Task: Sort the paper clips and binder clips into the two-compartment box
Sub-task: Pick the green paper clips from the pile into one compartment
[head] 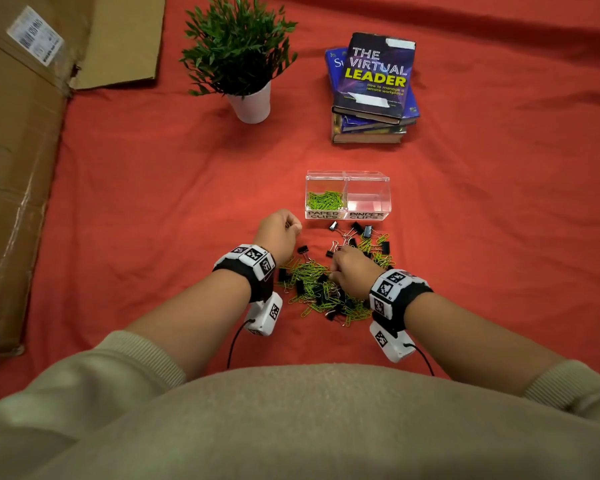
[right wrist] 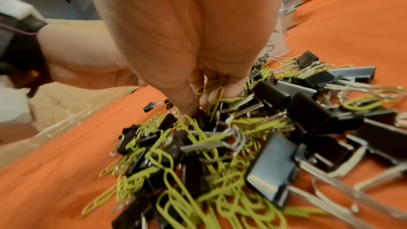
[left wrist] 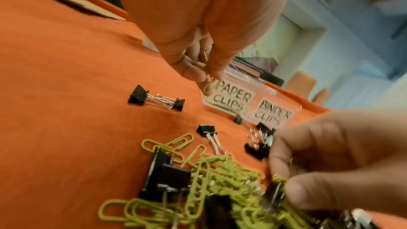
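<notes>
A clear two-compartment box (head: 347, 174) stands on the red cloth, labelled PAPER CLIPS on the left and BINDER CLIPS on the right. Green paper clips (head: 325, 201) lie in its left compartment; the right one looks bare. A mixed pile (head: 326, 289) of green paper clips and black binder clips lies in front of it. My left hand (head: 281, 230) hovers left of the box, its curled fingers holding green paper clips (left wrist: 208, 87). My right hand (head: 352, 268) is down in the pile, with its fingers curled round green paper clips (right wrist: 212, 87).
A potted plant (head: 243, 64) and a stack of books (head: 373, 88) stand behind the box. Flattened cardboard (head: 18, 150) covers the left side. Loose binder clips (head: 361, 232) lie scattered between the pile and the box.
</notes>
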Demonstrator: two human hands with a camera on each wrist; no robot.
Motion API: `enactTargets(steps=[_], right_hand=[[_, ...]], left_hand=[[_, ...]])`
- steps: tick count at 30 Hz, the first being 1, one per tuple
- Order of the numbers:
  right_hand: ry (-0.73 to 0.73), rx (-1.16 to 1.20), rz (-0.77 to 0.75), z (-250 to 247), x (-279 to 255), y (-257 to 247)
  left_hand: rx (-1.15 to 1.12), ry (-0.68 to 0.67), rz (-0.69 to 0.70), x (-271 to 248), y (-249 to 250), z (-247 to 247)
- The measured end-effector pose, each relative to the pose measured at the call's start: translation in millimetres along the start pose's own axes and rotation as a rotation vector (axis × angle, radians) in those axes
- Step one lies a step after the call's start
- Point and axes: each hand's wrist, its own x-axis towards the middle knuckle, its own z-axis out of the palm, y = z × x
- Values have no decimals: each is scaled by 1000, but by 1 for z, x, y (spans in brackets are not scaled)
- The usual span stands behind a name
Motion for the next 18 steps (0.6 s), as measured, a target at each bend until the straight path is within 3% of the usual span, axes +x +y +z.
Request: enactTargets(steps=[4,14,16,18], right_hand=[[-16,205,52,-9,-4,5],[33,724,103,-28,-10,20],[31,840,138,-28,-6,16],[19,850,150,-27,-2,9]], left_hand=[[-207,-75,-30,-3,-6,-7],[-397,-347,-276,-10,-6,-7],[-272,-350,-240,-13,-6,-1],[26,-349,-93,-18,-10,5]])
